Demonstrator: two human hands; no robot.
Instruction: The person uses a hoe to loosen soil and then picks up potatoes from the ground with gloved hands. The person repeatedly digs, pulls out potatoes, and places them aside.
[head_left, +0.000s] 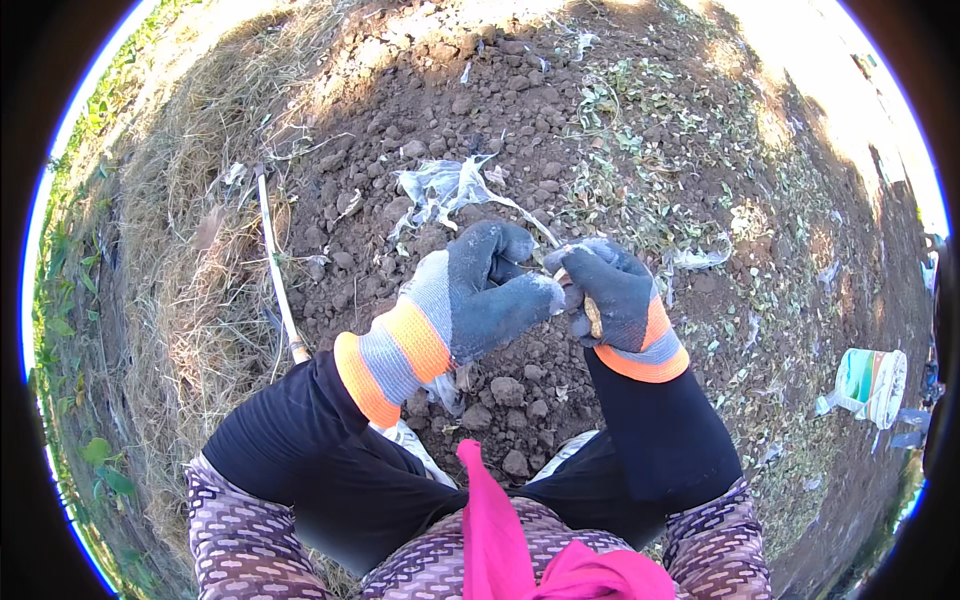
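Note:
Both my hands wear grey gloves with orange and grey cuffs and meet in front of me above cloddy soil. My right hand (611, 289) is curled around a tan peanut pod (592, 316), whose end shows below the fingers. My left hand (499, 289) has its thumb and fingertips bent close to the right fingers, at a small pale piece between them; whether the left fingers grip it I cannot tell. Just beyond the hands a torn, whitish plastic film (446, 187) lies on the soil, with a twisted strand reaching towards my right hand.
A pale, thin-handled tool (270, 247) lies at the left beside dry straw (187, 225). Leaf litter (630, 142) and plastic scraps (701, 259) cover the soil on the right. A white plastic bucket (889, 386) is at the far right. Soil clods (510, 391) lie between my feet.

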